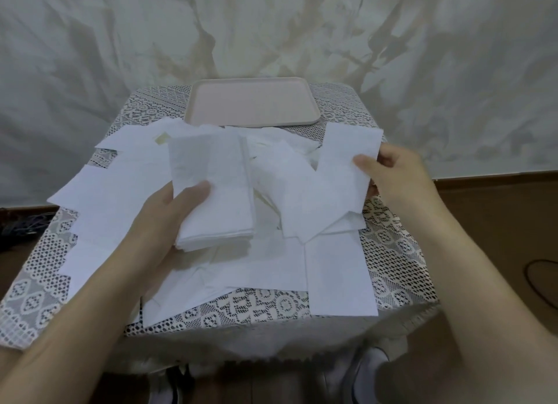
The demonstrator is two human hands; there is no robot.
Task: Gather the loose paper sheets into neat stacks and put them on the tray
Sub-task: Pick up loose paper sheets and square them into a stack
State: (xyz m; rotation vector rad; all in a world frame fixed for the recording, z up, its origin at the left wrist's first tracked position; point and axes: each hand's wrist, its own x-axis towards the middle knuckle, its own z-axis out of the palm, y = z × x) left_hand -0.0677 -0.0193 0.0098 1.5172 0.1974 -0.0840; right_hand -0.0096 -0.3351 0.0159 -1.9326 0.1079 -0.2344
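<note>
The tray (252,101) at 12 o'clock is pale pink and unpatterned. The stack of paper sheets (217,198) at centre, the single sheet (347,162) at 2 o'clock and the loose sheets (341,276) around them are plain white. A yellowish blotch (163,138) marks one at 11 o'clock. The tablecloth (389,252) is white lace, with floral medallions and mesh over grey. The backdrop cloth (211,41) is off-white with beige stains.

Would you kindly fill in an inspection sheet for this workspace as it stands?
Surface: lace tablecloth covering the whole top.
Job's things: pink tray at the far edge, no sheets on it; loose sheets spread over the cloth.
Clutter: nothing seen.
Grippers: left hand grips a paper stack; right hand pinches a long sheet.
Cables: dark cables on the floor, left; a cord, right.
Surroundings: wrinkled backdrop cloth; shoes below.
</note>
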